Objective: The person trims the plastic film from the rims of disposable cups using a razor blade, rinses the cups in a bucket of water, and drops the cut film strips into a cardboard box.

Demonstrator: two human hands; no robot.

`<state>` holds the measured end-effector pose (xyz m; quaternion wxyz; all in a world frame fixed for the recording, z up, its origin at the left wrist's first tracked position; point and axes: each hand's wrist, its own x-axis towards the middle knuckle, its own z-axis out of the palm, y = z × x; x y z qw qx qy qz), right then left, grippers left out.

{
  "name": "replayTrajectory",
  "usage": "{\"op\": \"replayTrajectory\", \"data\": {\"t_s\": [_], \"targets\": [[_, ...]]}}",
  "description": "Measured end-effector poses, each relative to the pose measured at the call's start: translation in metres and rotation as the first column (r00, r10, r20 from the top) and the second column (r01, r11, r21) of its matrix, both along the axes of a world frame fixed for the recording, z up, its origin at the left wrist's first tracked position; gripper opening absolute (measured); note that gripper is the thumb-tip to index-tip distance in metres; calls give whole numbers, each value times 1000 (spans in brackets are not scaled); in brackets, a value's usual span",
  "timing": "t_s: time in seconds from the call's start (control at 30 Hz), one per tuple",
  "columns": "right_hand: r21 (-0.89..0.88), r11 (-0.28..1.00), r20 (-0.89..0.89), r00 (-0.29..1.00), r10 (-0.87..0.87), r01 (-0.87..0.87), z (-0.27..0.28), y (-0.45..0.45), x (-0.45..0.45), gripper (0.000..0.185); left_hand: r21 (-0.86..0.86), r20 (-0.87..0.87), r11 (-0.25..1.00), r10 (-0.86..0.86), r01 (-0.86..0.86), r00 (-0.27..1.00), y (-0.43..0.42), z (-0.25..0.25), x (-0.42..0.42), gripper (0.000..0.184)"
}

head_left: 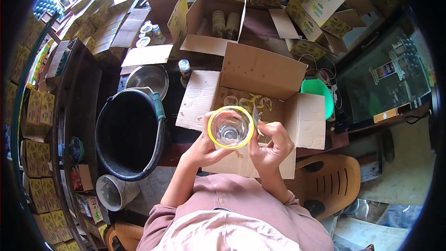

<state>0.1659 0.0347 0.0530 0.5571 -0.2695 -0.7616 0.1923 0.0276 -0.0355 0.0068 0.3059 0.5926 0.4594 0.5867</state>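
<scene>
Just above the near flap of the brown corrugated carton [262,67], you're clasping the smooth, clear round cup [230,128] in your left hand [203,146], its yellow rim ringing the mouth, while your right hand [272,146] is pinching a thin greyish piece [255,117] at the cup's three o'clock side. You're aiming the mouth up at your face, the long axis running away along your line of sight, with the round black bucket [127,130] sitting toward nine o'clock.
</scene>
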Motion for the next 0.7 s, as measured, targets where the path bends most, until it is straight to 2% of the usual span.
{"op": "replayTrajectory", "data": {"t_s": [0.1,0.17,0.37,0.47,0.57,0.67,0.7], "targets": [[-115,992,-31,998,54,-57,-1,1,2,18,-15,68,1000,9,-8,998,-2,0,0,61],[-116,991,-26,998,59,-61,-3,0,3,19,-27,72,999,21,-20,997,-2,0,0,62],[-99,995,18,999,34,-32,1,1,4,18,26,-73,1000,-4,6,997,-1,3,-2,63],[-115,990,2,997,82,-82,1,4,5,18,7,81,1000,-17,16,997,-1,3,-1,63],[-135,983,-24,992,120,-122,-2,6,8,18,-2,95,1000,-5,5,995,-1,3,-1,62],[-124,985,-12,992,123,-123,0,4,8,18,29,192,999,14,-20,981,2,-2,3,63],[-117,986,-1,993,117,-117,1,4,8,18,32,170,999,20,-26,985,2,0,3,64]]}}
